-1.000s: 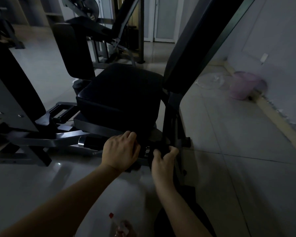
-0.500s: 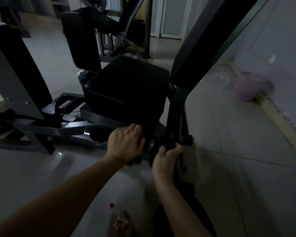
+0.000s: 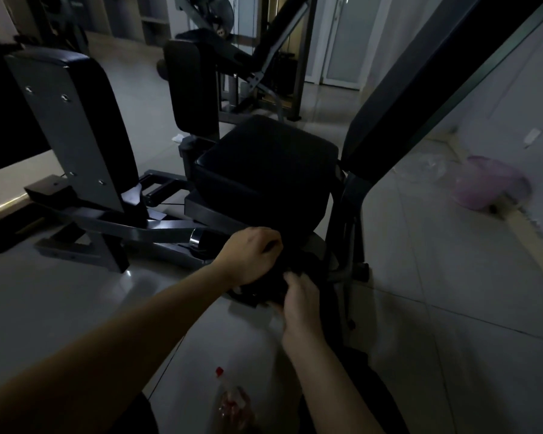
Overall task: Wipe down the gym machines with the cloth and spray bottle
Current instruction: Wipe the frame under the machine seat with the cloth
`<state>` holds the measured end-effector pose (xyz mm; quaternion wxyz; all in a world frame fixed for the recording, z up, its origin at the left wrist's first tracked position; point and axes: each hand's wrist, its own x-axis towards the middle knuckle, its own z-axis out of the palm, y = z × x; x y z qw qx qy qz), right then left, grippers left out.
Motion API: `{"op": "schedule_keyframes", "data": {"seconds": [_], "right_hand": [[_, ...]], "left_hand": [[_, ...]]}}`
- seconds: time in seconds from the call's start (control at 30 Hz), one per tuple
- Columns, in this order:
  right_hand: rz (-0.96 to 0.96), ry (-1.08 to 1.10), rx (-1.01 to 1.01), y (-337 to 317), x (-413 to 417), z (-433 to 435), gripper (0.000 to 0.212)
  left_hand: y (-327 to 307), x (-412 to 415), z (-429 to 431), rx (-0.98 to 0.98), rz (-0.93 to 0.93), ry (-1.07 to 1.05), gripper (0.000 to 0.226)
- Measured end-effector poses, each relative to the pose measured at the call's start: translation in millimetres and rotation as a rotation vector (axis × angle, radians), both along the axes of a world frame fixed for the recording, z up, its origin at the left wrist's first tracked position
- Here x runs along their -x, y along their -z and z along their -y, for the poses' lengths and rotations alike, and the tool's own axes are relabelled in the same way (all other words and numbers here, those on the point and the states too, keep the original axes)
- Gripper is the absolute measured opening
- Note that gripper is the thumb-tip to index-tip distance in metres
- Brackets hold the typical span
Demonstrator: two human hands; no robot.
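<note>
Head view, dim, left hand (image 3: 250, 255) and right hand (image 3: 300, 303) gripping barely visible dark cloth (image 3: 271, 285) under seat (image 3: 264, 158)

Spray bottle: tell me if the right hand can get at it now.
Probably yes: the spray bottle sits on bare floor just short of the right hand, nothing between them. That hand grips the cloth, and would have to let go first.

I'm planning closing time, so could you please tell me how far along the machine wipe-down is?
Done: nothing provable; the dim seat shows no wipe marks. In hand: left hand and right hand both grip the dark cloth just below the seat. To do: the spray bottle sits unheld on the floor, and the machine behind likely awaits.
</note>
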<state>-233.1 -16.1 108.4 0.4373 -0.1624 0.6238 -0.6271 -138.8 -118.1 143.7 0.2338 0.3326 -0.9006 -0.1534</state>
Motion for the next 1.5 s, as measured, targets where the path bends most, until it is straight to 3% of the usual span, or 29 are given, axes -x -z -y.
{"op": "schedule_keyframes", "data": {"seconds": [0.13, 0.33, 0.5, 0.6, 0.67, 0.83, 1.0, 1.07, 1.17, 1.23, 1.3, 1.4, 1.5], "right_hand": [[-0.396, -0.137, -0.106, 6, 29, -17, 0.02], [-0.587, 0.171, -0.312, 16, 89, -41, 0.028], [-0.715, -0.199, -0.197, 33, 26, -18, 0.02], [-0.844, -0.314, -0.255, 34, 50, -15, 0.018], [-0.841, -0.268, -0.336, 38, 88, -19, 0.022], [-0.49, 0.13, -0.353, 43, 157, -9, 0.029], [-0.446, 0.03, -0.363, 31, 120, -16, 0.013], [-0.4, -0.054, -0.319, 40, 83, -26, 0.016], [-0.485, -0.174, -0.156, 34, 30, -25, 0.023], [-0.539, -0.28, -0.115, 12, 22, -23, 0.014], [-0.608, -0.414, -0.119, -10, 36, -22, 0.029], [-0.873, -0.568, -0.169, -46, 61, -22, 0.042], [-1.08, -0.536, -0.167, -72, 74, -19, 0.043]], "left_hand": [[1, -5, -4, 0.002, -0.003, 0.044, 0.017], [7, -5, -6, 0.022, -0.015, 0.038, 0.013], [6, -3, -8, 0.045, 0.008, 0.015, 0.015], [4, -2, -10, 0.045, 0.014, 0.005, 0.012], [4, -2, -12, 0.028, 0.019, -0.006, 0.015], [7, 1, -12, 0.017, 0.044, -0.029, 0.025], [9, 4, -11, 0.063, 0.062, -0.032, 0.026], [10, 7, -10, 0.084, 0.065, -0.038, 0.023], [7, 9, -10, 0.097, 0.083, -0.04, 0.018], [6, 9, -11, 0.092, 0.088, -0.036, 0.017], [5, 8, -10, 0.079, 0.092, -0.028, 0.017], [4, 7, -7, 0.06, 0.09, -0.012, 0.012], [2, 7, -6, 0.06, 0.092, -0.005, 0.013]]}}
